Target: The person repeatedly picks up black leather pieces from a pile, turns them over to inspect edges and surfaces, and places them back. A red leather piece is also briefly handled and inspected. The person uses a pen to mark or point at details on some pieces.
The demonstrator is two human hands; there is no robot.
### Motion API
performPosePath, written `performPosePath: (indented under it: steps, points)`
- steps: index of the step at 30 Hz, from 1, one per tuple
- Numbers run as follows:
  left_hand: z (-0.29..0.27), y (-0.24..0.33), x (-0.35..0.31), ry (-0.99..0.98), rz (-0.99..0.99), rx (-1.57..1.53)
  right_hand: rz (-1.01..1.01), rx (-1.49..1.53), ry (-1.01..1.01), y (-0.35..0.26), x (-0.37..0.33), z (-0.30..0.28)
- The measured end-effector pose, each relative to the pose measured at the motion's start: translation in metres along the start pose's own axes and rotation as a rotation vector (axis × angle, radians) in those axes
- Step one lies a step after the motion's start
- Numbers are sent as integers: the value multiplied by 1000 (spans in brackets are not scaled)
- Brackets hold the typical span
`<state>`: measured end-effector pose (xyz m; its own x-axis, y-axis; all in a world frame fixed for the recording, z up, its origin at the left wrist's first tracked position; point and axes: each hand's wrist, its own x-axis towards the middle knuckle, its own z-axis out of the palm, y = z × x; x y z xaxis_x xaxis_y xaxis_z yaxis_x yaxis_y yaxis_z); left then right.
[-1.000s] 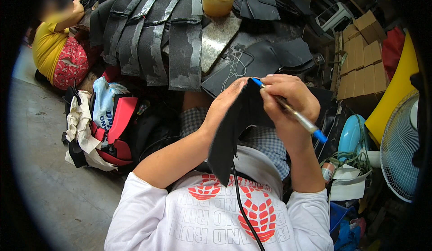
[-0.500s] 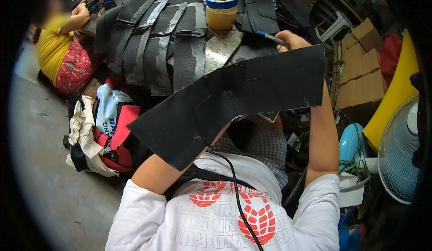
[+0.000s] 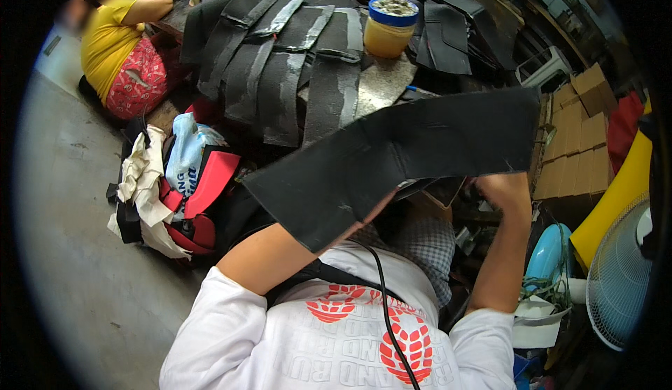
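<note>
Overlapping black strips [image 3: 281, 86] with whitish bands cover the left part of the mottled grey tabletop [image 3: 386, 83] to its near edge; beside them stands a blue-rimmed jar [image 3: 389, 37]. Black pieces [image 3: 446, 39] pile rightward; a blue-tipped pen [image 3: 414, 90] lies partly hidden.

black sheet [image 3: 392, 151], creased across middle, tilted, right end higher
</note>
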<state>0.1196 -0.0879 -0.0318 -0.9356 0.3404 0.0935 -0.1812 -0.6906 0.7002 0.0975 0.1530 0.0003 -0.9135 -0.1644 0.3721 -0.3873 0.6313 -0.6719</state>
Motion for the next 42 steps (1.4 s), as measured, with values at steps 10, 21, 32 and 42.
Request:
performPosePath:
  steps: [10,21,32,42]
  points:
    - [4,20,37,-145,269,721,482,727,692,-14,-55,57]
    - [-60,97,154,-805,550,2515,237,1042,574,2,-43,71]
    - [5,108,160,-402,933,1431,-69,1215,314,-30,-52,29]
    - [24,54,124,-500,-242,1411,230,1294,256,-39,-68,34]
